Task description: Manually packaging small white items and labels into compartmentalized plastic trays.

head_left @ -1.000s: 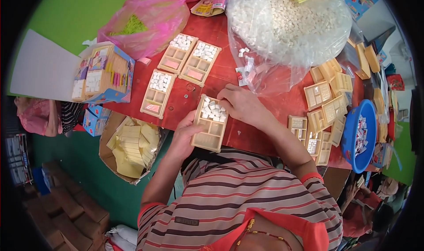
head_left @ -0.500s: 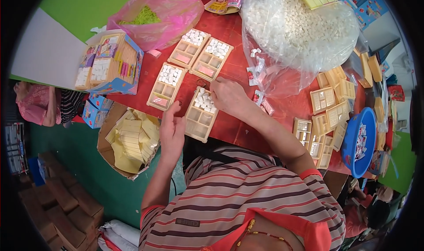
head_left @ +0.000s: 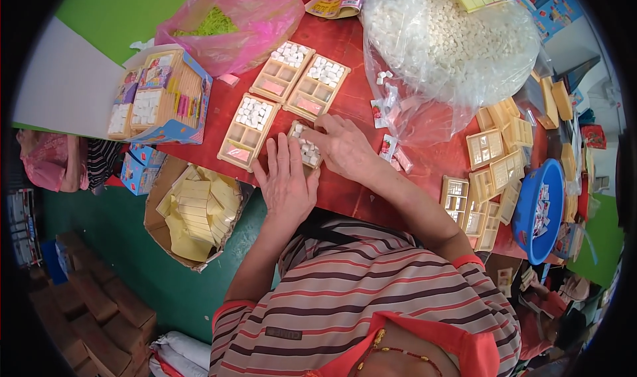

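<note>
"What lies left of the clear bag (head_left: 397, 58)?"

"Farthest left of it, a blue display box (head_left: 189, 129) with printed packs; the lettering is too small for me to read. Next, nearer the bag, three filled trays (head_left: 251, 138) with white tops and pink pieces."

"And your hands?"

"Below the bag and to its left, my left hand (head_left: 289, 181) lies flat, fingers straight and slightly spread, over the near part of a cream tray (head_left: 321, 160) of white cubes (head_left: 309, 152). My right hand (head_left: 345, 150) bends its fingers over those cubes; I cannot tell whether it pinches any."

"Any labels beyond that?"

"Just below the bag, small sachets (head_left: 387, 146) carry red print, unreadable. Below and right of it, a blue basin (head_left: 556, 211) holds more printed packets (head_left: 541, 211)."
</note>
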`<state>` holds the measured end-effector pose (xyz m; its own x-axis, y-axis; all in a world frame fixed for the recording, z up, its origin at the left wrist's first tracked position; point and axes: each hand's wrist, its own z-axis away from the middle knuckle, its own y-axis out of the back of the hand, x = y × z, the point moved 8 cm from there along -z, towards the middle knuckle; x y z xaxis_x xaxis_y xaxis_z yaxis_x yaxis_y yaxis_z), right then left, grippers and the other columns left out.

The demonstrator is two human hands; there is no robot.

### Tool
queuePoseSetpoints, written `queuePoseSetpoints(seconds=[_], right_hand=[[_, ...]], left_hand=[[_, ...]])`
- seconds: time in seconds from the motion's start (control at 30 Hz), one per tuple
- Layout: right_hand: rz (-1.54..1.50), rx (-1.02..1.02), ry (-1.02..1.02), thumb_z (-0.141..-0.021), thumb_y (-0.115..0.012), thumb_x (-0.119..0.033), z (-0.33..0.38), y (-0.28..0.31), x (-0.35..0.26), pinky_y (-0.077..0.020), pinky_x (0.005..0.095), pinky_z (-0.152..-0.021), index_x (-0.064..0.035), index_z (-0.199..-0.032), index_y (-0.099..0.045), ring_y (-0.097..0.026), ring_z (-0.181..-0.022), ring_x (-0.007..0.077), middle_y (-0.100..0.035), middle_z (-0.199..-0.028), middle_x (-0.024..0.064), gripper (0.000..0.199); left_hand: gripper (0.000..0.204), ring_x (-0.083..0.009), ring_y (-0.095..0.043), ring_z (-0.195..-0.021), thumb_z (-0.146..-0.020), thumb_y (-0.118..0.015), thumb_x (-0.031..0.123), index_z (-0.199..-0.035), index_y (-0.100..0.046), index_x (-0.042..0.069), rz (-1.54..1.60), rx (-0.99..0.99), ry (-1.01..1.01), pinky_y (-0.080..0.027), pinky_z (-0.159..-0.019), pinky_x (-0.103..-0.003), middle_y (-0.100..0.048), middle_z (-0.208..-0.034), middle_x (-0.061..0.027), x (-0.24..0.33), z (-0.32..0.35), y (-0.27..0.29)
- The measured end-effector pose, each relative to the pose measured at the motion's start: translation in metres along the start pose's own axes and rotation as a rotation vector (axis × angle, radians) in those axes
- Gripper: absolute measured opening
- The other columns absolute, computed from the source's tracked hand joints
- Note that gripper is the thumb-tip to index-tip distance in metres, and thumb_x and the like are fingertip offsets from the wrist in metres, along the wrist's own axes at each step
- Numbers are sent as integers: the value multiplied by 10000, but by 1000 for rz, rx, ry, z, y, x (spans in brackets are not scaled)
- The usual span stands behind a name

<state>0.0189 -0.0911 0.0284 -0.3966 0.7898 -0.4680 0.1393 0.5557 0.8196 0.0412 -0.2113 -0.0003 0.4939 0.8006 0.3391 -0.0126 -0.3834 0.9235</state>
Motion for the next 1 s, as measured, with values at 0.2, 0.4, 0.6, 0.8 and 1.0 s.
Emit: queuePoseSetpoints(seconds=[0.2,0.4,0.6,0.8,1.0], right_hand=[[-43,33,11,-754,-631,-30,7,7,5,-486,411,-808,-71,-1112,-654,-591,-943,296,-575,-999,122,361],[-31,141,-57,-776,-614,-50,25,23,18,-463,402,-788,-32,-1047,-643,-583,-915,302,-579,-979,122,273],[265,158,-236,-811,-647,-61,49,60,65,-453,410,-798,-46,-1032,-639,-588,-950,290,-595,-1013,103,222],[171,298,-311,-847,-639,-76,61,77,99,-452,420,-793,-63,-994,-644,-591,-942,289,-600,-994,89,147],[471,270,-420,-817,-668,-146,60,80,112,-451,424,-772,-66,-959,-621,-566,-943,291,-574,-956,88,170]], left_hand=[[737,-401,-215,-1448,-887,-591,335,-1468,-321,-27,-55,-30,-14,-132,-1074,-685,-254,-1556,-222,5,-9,-1],[699,-361,-210,-1463,-901,-584,300,-1487,-320,27,-37,-75,-61,-136,-1095,-664,-234,-1583,-165,16,-21,-7],[688,-351,-216,-1462,-914,-587,266,-1497,-304,36,-110,-105,-82,-166,-1099,-653,-239,-1584,-150,8,-25,-11],[698,-387,-246,-1442,-925,-566,250,-1509,-265,14,45,-92,-86,-179,-1123,-605,-241,-1574,-181,9,-28,-5],[704,-401,-252,-1435,-926,-561,258,-1508,-257,5,84,-73,-53,-194,-1129,-577,-249,-1562,-207,2,-26,1]])
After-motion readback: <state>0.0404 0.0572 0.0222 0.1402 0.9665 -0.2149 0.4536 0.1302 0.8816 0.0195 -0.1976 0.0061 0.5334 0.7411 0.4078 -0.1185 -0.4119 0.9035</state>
